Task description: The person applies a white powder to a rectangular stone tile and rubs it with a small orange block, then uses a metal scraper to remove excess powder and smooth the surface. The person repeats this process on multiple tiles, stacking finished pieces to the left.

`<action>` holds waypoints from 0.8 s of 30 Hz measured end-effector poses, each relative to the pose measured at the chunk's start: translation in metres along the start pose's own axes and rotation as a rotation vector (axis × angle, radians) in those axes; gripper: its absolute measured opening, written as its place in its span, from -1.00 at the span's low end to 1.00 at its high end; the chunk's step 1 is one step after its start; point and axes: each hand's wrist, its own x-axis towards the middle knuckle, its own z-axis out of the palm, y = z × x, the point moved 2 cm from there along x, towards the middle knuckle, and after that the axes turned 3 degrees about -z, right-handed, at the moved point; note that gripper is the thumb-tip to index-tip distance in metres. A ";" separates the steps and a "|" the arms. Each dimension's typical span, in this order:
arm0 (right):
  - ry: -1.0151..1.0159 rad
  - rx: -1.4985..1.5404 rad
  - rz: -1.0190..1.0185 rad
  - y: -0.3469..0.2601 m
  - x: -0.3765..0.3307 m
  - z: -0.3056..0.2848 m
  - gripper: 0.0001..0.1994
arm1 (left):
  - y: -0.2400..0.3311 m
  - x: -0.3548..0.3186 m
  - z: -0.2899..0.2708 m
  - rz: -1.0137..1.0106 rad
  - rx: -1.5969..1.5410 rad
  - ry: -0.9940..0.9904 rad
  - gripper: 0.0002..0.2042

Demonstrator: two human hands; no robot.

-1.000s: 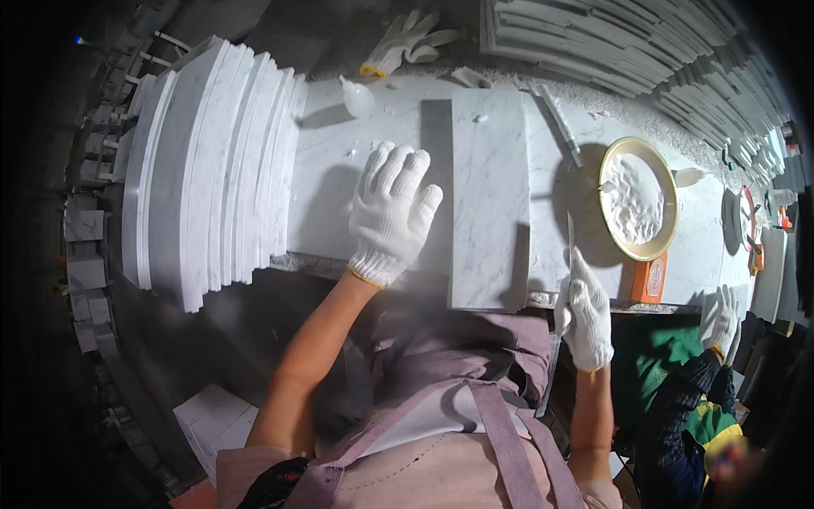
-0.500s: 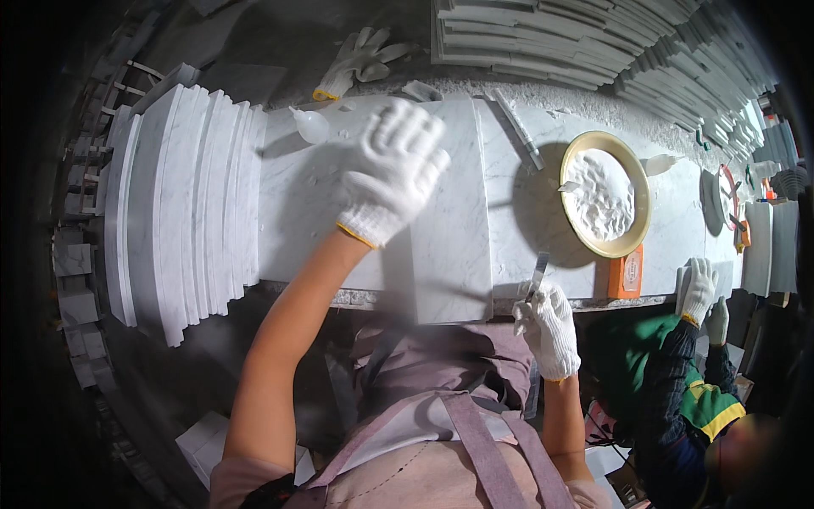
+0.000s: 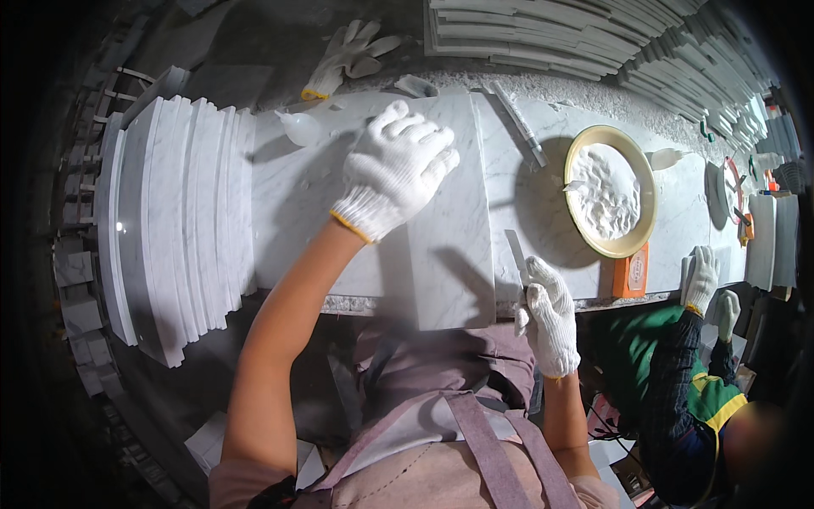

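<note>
My left hand [image 3: 395, 170], in a white knit glove, rests palm down with fingers apart over a grey-veined marble tile [image 3: 451, 263]. In my right hand [image 3: 551, 321], gloved too, a thin-bladed putty knife [image 3: 515, 249] points away from me beside the tile's right edge; the glove hides its handle. Farther right stands a cream bowl [image 3: 649, 191] of white powder or paste, with a small metal piece [image 3: 574, 186] at its left rim. Beyond my left hand lies a translucent squeeze bottle [image 3: 300, 129].
Stacked marble strips [image 3: 165, 229] line the left side, and more slabs [image 3: 543, 38] lie at the back. A marked bar [image 3: 519, 127], an orange box [image 3: 630, 271], another bottle [image 3: 666, 159] and a spare glove [image 3: 348, 58] lie around. A co-worker's gloved hand [image 3: 702, 280] is at right.
My left hand has shifted slightly right, its fingers spreading. My right hand has turned the putty knife, so its blade now tips leftward. The view has shifted a little.
</note>
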 end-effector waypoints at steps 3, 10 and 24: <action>-0.069 0.032 0.021 0.000 0.002 0.003 -0.47 | -0.014 -0.006 -0.003 -0.192 0.010 -0.074 -0.70; 0.001 0.040 0.009 -0.004 0.004 0.008 -0.37 | -0.032 0.011 0.012 -0.339 0.024 -0.176 -0.52; 0.064 -0.020 0.008 0.001 -0.010 -0.006 -0.39 | 0.005 0.014 0.003 -0.233 0.122 -0.294 -0.50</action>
